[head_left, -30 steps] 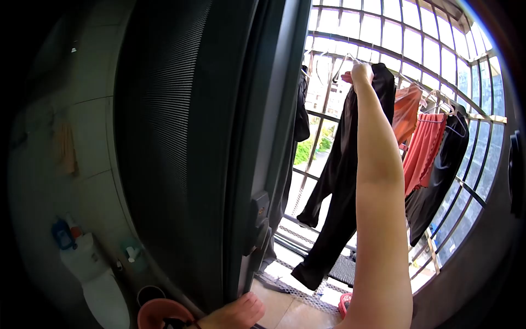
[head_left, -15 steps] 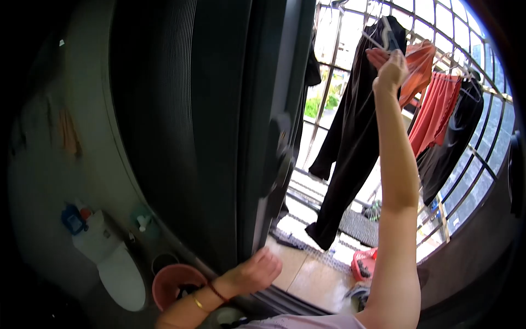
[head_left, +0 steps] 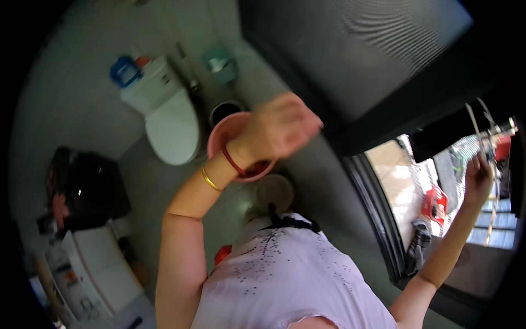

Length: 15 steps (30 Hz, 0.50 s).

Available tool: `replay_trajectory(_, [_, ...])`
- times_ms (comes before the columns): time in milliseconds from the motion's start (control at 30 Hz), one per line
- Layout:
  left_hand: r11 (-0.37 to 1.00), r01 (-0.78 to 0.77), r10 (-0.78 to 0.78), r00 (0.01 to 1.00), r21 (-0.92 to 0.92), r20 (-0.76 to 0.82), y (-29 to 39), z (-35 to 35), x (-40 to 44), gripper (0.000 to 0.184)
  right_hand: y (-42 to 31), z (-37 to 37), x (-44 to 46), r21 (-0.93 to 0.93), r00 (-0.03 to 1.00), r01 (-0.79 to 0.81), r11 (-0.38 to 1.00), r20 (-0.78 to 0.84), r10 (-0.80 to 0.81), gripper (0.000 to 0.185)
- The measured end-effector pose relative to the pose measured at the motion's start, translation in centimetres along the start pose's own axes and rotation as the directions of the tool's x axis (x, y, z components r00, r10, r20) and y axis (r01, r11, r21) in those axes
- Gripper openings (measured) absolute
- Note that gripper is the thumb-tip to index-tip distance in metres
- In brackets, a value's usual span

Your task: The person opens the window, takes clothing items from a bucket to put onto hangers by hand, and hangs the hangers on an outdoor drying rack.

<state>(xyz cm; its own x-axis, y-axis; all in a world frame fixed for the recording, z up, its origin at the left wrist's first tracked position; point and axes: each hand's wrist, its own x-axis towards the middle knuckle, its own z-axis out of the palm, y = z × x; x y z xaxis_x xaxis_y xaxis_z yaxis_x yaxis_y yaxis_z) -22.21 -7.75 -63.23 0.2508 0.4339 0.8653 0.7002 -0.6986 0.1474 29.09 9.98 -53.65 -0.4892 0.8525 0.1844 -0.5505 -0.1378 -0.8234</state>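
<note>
My left hand (head_left: 287, 123) is raised over the pink basin (head_left: 219, 131), with a red bracelet and a gold bangle on the wrist. Its fingers look bent but are smeared by motion, and I see nothing in them. Out through the doorway at the right, my right hand (head_left: 480, 178) reaches up with fingers closed at the lower part of a pale clothes hanger (head_left: 475, 123). Dark clothing (head_left: 444, 131) hangs beside the hanger, mostly lost in shadow.
A dark door (head_left: 350, 60) and its floor track (head_left: 378, 214) lie between my arms. To the left are a white toilet (head_left: 174, 131), a black lidded machine (head_left: 90, 189) and a white cabinet (head_left: 101, 263). A red basket (head_left: 434, 204) and shoes (head_left: 419, 244) are outside.
My view has swung left and down into the bathroom. The left hand has left the door edge and risen over the basin. My right hand's fingers, spread before, are now bent at the hanger.
</note>
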Motion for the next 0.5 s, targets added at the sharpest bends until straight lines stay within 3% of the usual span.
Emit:
replay_trajectory(33, [0.968,0.248,-0.247,0.969,-0.029,0.027,-1.6,-2.0,-2.6,0.008,1.7,-1.2,-1.4,-0.041,0.987,0.1,0.994,-0.122,-0.104,0.027])
replay_trajectory(67, [0.886,0.461,-0.461,0.887,0.042,-0.017,-3.3,-3.9,-6.1,0.008,4.9,1.4,-2.3,-0.495,0.877,0.175,0.851,-0.314,-0.363,0.028])
replay_trajectory(100, [0.756,0.648,-0.643,0.762,0.095,-0.078,-4.9,-5.2,-10.0,0.009,7.8,4.8,-3.3,-0.786,0.802,0.113,0.608,-0.289,-0.522,0.03])
replay_trajectory(133, [0.621,0.782,-0.777,0.623,0.048,-0.094,-6.2,-6.6,-14.3,0.011,10.7,8.1,-4.3,-0.951,0.702,-0.056,0.305,-0.255,-0.665,0.032])
replay_trajectory(167, [0.466,0.885,-0.88,0.463,-0.006,-0.104,-7.4,-7.6,-18.9,0.014,11.9,9.2,-5.2,-0.881,0.721,0.025,0.472,-0.311,-0.619,0.035])
replay_trajectory(200, [0.39,0.919,-0.918,0.393,0.061,-0.052,-7.8,-8.1,-22.9,0.014,13.0,10.4,-6.0,-0.775,0.736,0.098,0.624,-0.365,-0.57,0.038])
replay_trajectory(233, [0.315,0.94,-0.948,0.318,0.131,-0.001,-8.0,-8.4,-26.7,0.014,13.5,10.6,-6.7,-0.223,0.798,0.31,0.924,-0.468,-0.38,0.04])
replay_trajectory(267, [0.243,0.949,-0.97,0.237,0.202,0.052,-8.0,-8.6,-29.6,0.015,14.0,12.5,-6.9,-0.156,0.849,0.285,0.946,-0.417,-0.325,0.043])
replay_trajectory(300, [0.244,0.943,-0.97,0.235,0.226,0.068,-7.6,-8.5,-31.2,0.015,14.0,11.3,-6.8,-0.071,0.913,0.29,0.954,-0.279,-0.298,0.044])
replay_trajectory(367, [0.032,0.989,-0.985,0.006,0.148,0.17,-7.5,-7.2,-33.5,0.015,14.7,11.9,-7.4,-0.289,0.736,0.326,0.9,-0.52,-0.434,0.046])
replay_trajectory(400, [0.053,0.984,-0.977,0.017,0.168,0.211,-8.0,-6.3,-35.0,0.015,15.7,13.3,-7.7,-0.332,0.758,0.313,0.89,-0.477,-0.444,0.043])
replay_trajectory(500, [0.121,0.972,-0.941,0.048,0.201,0.334,-9.8,-2.4,-39.7,0.017,19.3,17.0,-8.6,-0.641,0.645,0.136,0.756,-0.522,-0.558,0.045])
